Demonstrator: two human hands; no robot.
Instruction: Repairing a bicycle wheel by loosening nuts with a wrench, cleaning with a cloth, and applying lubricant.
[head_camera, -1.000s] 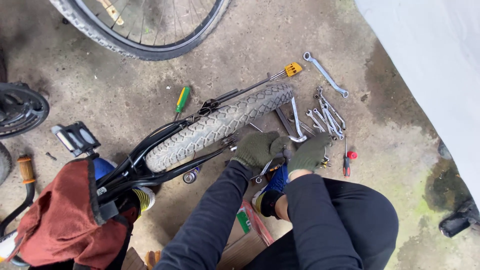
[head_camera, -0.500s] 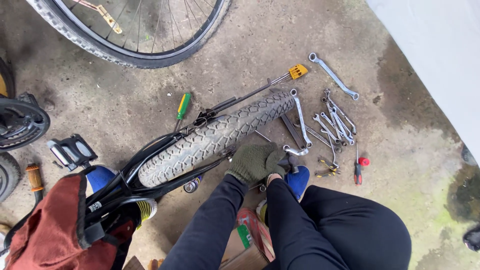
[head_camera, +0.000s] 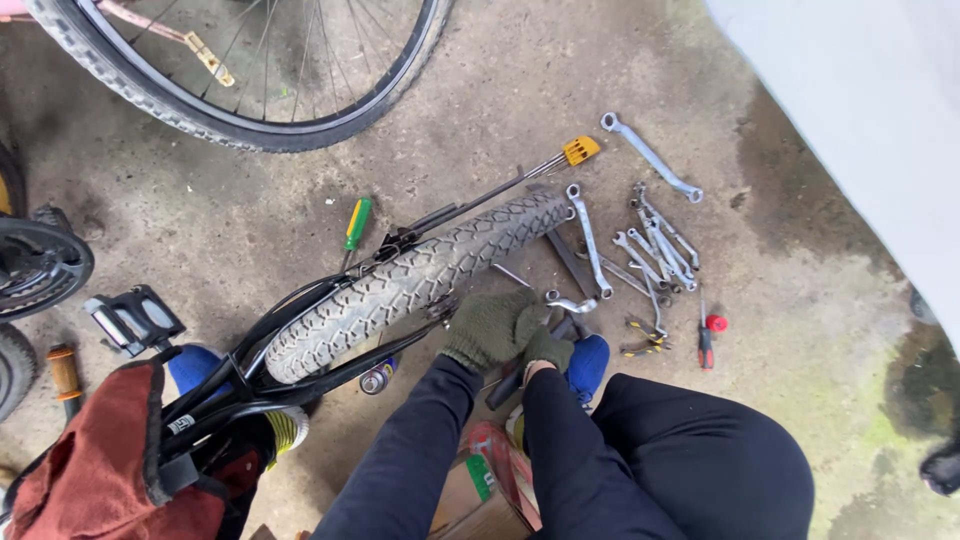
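Beside the rear end of the knobby bicycle tyre (head_camera: 415, 285), both hands sit pressed together in green knit gloves. The left hand (head_camera: 490, 330) is curled over something near the wheel's hub, fingers closed, and the right hand (head_camera: 545, 348) is tucked against it, also closed; what either one clamps is hidden under the gloves, so I cannot tell. A chrome ring spanner (head_camera: 570, 302) lies touching the gloves' far edge.

By my judgement the wheel will handle stiff and moderately heavy: the rubber tread gives good friction, while the black frame tubes (head_camera: 300, 375) beside it are smooth and rigid, better gripped near the axle than on the thin spokes. The scattered steel wrenches (head_camera: 655, 245) are hard, slick and light.

Outward, a yellow-handled screwdriver (head_camera: 580, 150) and a green-handled one (head_camera: 357, 222) lie on the concrete floor (head_camera: 500, 80), which looks rough, stained and damp, with moss to the right. A second, larger wheel (head_camera: 250, 125) stands above, a black pedal (head_camera: 130, 318) and red bag (head_camera: 100, 470) sit left, and a pale wall (head_camera: 860, 100) closes the right side.
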